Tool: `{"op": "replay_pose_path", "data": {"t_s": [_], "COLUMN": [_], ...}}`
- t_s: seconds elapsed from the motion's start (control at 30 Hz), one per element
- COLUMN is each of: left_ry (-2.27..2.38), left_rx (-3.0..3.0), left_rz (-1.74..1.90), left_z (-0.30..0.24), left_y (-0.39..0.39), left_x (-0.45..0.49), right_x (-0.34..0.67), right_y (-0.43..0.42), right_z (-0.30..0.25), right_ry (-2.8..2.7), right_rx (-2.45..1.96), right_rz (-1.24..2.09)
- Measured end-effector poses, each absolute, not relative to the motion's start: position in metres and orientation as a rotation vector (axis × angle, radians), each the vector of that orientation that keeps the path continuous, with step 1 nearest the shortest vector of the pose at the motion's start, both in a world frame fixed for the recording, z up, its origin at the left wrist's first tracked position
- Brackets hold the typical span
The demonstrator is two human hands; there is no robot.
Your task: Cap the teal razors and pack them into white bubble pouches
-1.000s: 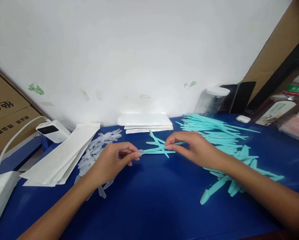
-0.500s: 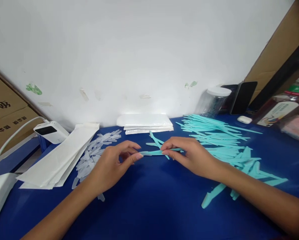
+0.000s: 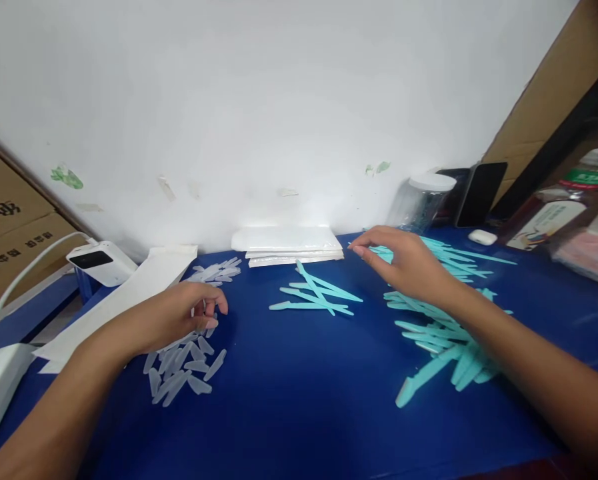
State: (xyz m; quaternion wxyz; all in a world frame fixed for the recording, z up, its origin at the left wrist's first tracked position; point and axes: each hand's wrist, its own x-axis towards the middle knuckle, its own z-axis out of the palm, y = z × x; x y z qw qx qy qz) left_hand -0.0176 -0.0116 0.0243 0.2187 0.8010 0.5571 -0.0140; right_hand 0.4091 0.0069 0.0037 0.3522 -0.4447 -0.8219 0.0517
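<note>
My left hand [image 3: 179,315] hovers with curled fingers over a heap of small clear plastic caps [image 3: 186,363] on the blue table [image 3: 289,400], fingertips touching the caps; whether it grips one I cannot see. My right hand [image 3: 403,263] reaches with fingers spread over the big pile of teal plastic sticks [image 3: 443,320] at the right and holds nothing. Between the hands lies a small crossed bunch of teal sticks [image 3: 316,297], untouched.
A stack of white pouches [image 3: 289,243] lies by the wall and long white paper sleeves [image 3: 123,300] at the left. A white power bank [image 3: 101,261] with cable sits far left. A clear jar [image 3: 421,200], phone [image 3: 481,193] and earbud case [image 3: 482,236] stand at the back right.
Both hands let go of the teal stick they held together; it now lies with the middle bunch. My left hand moved left to the clear caps, my right hand back right over the teal pile.
</note>
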Motion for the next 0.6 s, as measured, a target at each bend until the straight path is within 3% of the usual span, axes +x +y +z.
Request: {"op": "replay_pose_path", "data": {"t_s": [0.33,0.6], "left_ry": [1.522,1.470], "left_rx": [2.349,2.407], "left_rz": [0.174,0.254], "left_z": [0.007,0.003], "left_y": [-0.009,-0.012], "left_x": [0.011,0.023], "right_x": [0.462,0.505], "right_y": [0.034,0.062], "right_z": [0.012,-0.014], "right_ry": [-2.118,-2.325], "right_rx": [-1.656,-1.830], "right_rz": [-0.116,-0.062]}}
